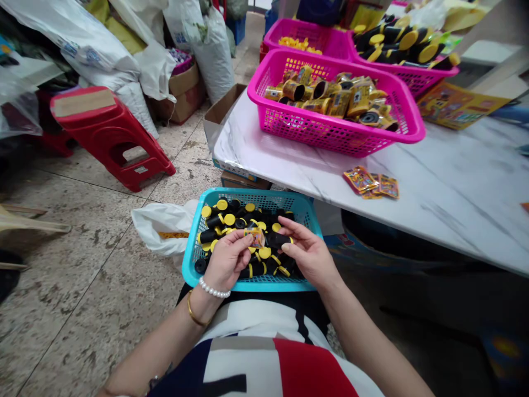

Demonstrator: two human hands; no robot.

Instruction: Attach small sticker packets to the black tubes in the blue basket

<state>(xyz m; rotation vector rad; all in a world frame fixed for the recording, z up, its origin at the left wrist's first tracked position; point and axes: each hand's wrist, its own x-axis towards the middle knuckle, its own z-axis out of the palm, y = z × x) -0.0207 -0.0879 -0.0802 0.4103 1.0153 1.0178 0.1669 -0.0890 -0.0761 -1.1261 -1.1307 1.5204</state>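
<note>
Left hand (231,256): I'm pinching a printed wrapper (256,237) | right hand (308,251): I'm gripping a black canister (278,239) | I'm hovering over the blue basket (268,285), tabletop (306,179) edge lying ahead

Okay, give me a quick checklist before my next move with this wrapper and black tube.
1. Wrapper held in left hand: ok, between thumb and fingers.
2. Black tube held in right hand: ok.
3. Blue basket below both hands: ok, with more black tubes in it.
4. Small packets on the table: ok, beside the pink basket.
5. Wrapper fitted around the tube: not ok.
6. Inside of the held tube: cannot tell.
</note>
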